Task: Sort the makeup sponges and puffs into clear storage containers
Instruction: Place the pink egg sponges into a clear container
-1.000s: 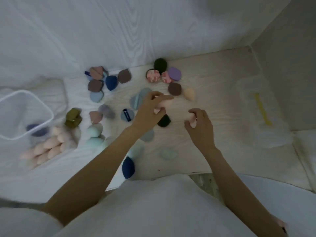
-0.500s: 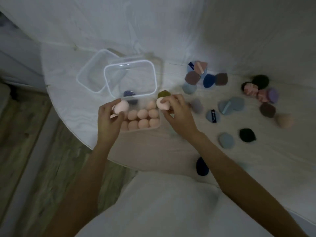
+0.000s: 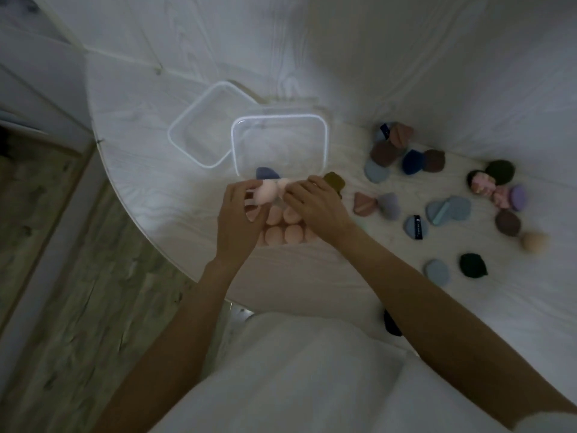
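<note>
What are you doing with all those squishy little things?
A person is sorting makeup sponges. The left hand holds a pale pink egg-shaped sponge and the right hand pinches another one, both over a clear plastic container already holding rows of pink sponges. Flat coloured puffs lie loose on the white table to the right.

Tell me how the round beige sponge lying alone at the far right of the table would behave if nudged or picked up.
The beige sponge looks rounded like an egg, so a nudge would probably send it rolling across the table. It appears to be soft foam, so it is likely light and squashes under fingers. Its matte surface suggests it would not slip easily.
</note>
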`<state>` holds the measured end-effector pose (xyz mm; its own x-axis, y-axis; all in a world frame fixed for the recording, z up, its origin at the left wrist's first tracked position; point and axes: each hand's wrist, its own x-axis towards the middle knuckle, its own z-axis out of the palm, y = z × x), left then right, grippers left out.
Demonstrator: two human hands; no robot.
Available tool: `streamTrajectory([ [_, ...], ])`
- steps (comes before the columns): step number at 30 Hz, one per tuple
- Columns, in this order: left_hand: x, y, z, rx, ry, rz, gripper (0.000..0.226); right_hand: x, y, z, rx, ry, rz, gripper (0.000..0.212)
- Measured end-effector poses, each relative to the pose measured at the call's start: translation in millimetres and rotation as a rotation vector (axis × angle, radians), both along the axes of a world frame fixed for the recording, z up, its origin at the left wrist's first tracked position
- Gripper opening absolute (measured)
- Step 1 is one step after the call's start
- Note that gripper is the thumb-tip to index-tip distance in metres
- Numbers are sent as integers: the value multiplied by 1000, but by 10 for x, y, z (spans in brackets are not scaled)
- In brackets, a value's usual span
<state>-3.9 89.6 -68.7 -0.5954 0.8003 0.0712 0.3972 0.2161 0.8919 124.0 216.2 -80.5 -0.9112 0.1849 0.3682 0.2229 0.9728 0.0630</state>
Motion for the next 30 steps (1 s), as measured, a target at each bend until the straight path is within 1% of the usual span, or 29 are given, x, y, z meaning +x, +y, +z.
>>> streamTrajectory([
  [3, 1, 22, -59, -18, 24, -6, 31, 23, -18, 31, 53, 33, 17, 11],
  [6, -8, 6, -86, -6, 41, -35, 35, 72, -24, 19, 82, 52, 50, 17],
  [8, -8, -3, -79, -14, 49, -44, 37, 104, -28, 11, 57, 29, 82, 19],
  [10, -8, -10, -77, -16, 34, -41, 39, 146, -30, -15, 12, 5, 104, 15],
  [14, -4, -19, -87, -20, 24, -39, 39, 218, -58, -54, -37, -35, 41, 16],
  [20, -11, -19, -107, -45, 123, -85, 35, 106, -84, -88, -52, -222, -123, 17],
  [22, -11, -16, -93, -54, 173, -123, 32, 51, -111, -89, -52, -325, -136, 15],
  [24, 11, -5, -64, -90, 223, -151, 31, 17, -134, -81, -61, -364, -156, 13],
  [27, 44, 33, -10, -135, 218, -133, 30, 18, -124, -65, -113, -262, -203, 10],
  [28, 52, 41, -3, -126, 266, -138, 28, 27, -120, -61, -150, -218, -219, 6],
  [30, 48, 62, -25, -106, 378, -165, 22, 49, -132, -62, -229, -142, -245, 17],
])
